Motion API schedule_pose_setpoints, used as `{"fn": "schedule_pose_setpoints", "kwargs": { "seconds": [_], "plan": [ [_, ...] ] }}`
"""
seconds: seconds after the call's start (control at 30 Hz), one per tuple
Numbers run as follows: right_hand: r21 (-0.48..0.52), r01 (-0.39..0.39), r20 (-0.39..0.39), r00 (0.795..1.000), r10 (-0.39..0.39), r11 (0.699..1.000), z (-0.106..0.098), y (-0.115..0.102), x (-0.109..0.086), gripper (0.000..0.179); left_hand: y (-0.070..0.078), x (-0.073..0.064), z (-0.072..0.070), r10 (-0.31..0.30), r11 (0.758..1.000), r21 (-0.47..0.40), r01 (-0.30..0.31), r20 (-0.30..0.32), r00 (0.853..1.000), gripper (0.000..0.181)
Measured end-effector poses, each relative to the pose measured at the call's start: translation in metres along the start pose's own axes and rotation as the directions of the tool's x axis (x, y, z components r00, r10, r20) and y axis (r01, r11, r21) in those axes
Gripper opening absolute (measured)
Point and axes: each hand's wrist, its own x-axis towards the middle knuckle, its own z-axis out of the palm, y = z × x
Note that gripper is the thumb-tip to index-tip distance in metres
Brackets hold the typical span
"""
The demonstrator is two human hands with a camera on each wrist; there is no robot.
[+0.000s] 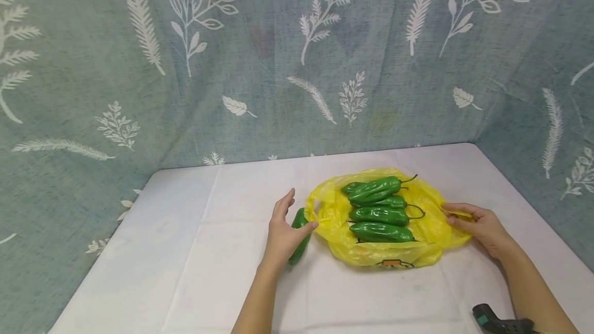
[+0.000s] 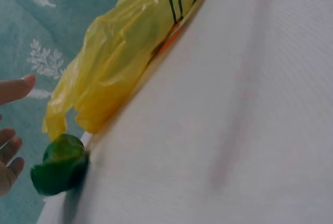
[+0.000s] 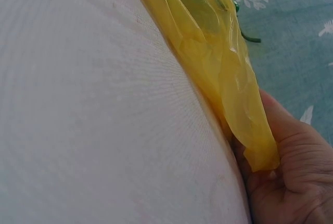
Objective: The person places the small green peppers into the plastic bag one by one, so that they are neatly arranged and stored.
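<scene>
A yellow plastic bag [image 1: 339,244] lies spread on the table, with several glossy green peppers [image 1: 381,215] resting in its opening, stems pointing right. One more green pepper [image 1: 299,252] lies on the cloth just left of the bag, partly hidden behind the left hand. My left hand [image 1: 282,236] hovers over that pepper, thumb and fingers spread, holding nothing; the left wrist view shows its fingers [image 2: 11,146] apart from pepper and bag. My right hand [image 1: 482,227] pinches the bag's right edge between thumb and fingers; the right wrist view has the gathered plastic [image 3: 255,130] at that hand.
White cloth [image 1: 241,220] covers the table. Grey-green leaf-patterned fabric [image 1: 278,81] hangs behind it and along its sides. A dark strapped device [image 1: 501,321] sits by the right forearm at the bottom edge.
</scene>
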Motion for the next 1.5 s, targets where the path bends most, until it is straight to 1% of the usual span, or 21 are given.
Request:
{"fn": "schedule_pose_setpoints", "kwargs": {
  "seconds": [0.1, 0.17, 0.3, 0.4, 0.47, 0.53, 0.67, 0.83, 0.93, 1.07, 1.3, 1.5],
  "plan": [
    [0.001, -0.013, -0.003, 1.000, 0.013, 1.000, -0.001, 0.000, -0.001, 0.048, -0.007, 0.001, 0.002, -0.031, 0.999, 0.018, 0.031, 0.023, 0.999, 0.085],
    [0.010, -0.006, -0.002, 1.000, 0.006, 1.000, -0.001, 0.001, -0.001, 0.048, -0.011, 0.001, 0.003, -0.045, 0.998, 0.037, 0.043, 0.039, 0.998, 0.085],
    [0.023, 0.012, 0.000, 1.000, -0.012, 1.000, 0.000, 0.004, -0.002, 0.047, -0.020, 0.000, 0.003, -0.091, 0.994, 0.065, 0.086, 0.078, 0.993, 0.089],
    [0.016, 0.007, 0.001, 1.000, -0.007, 1.000, 0.001, 0.004, -0.003, 0.047, -0.026, -0.003, 0.003, -0.124, 0.991, 0.066, 0.118, 0.100, 0.987, 0.091],
    [0.007, 0.001, -0.001, 1.000, -0.001, 1.000, 0.000, 0.004, -0.003, 0.048, -0.029, -0.004, 0.003, -0.134, 0.990, 0.066, 0.127, 0.108, 0.985, 0.092],
    [-0.005, -0.001, -0.004, 1.000, 0.001, 1.000, 0.000, 0.004, -0.003, 0.049, -0.031, -0.005, 0.003, -0.154, 0.987, 0.068, 0.147, 0.115, 0.981, 0.093],
    [-0.019, -0.003, -0.007, 1.000, 0.003, 1.000, 0.000, 0.004, -0.003, 0.049, -0.036, -0.005, 0.005, -0.176, 0.982, 0.089, 0.164, 0.139, 0.975, 0.094],
    [-0.012, 0.005, -0.008, 1.000, -0.005, 1.000, -0.001, 0.003, -0.004, 0.048, -0.040, -0.005, 0.005, -0.207, 0.975, 0.111, 0.190, 0.163, 0.965, 0.094],
    [-0.011, 0.009, -0.009, 1.000, -0.009, 1.000, -0.001, 0.003, -0.004, 0.047, -0.041, -0.004, 0.005, -0.232, 0.969, 0.121, 0.214, 0.157, 0.960, 0.091],
    [-0.017, 0.009, -0.006, 1.000, -0.009, 1.000, 0.000, 0.002, -0.003, 0.048, -0.043, -0.004, 0.005, -0.243, 0.966, 0.125, 0.227, 0.130, 0.961, 0.086],
    [0.001, 0.027, -0.003, 1.000, -0.027, 1.000, 0.001, 0.002, -0.002, 0.047, -0.046, -0.004, 0.008, -0.235, 0.968, 0.115, 0.225, 0.087, 0.968, 0.082],
    [0.019, 0.041, -0.003, 0.999, -0.041, 0.999, 0.001, 0.002, -0.002, 0.045, -0.046, -0.003, 0.006, -0.215, 0.975, 0.065, 0.214, 0.019, 0.976, 0.079]
  ]
}}
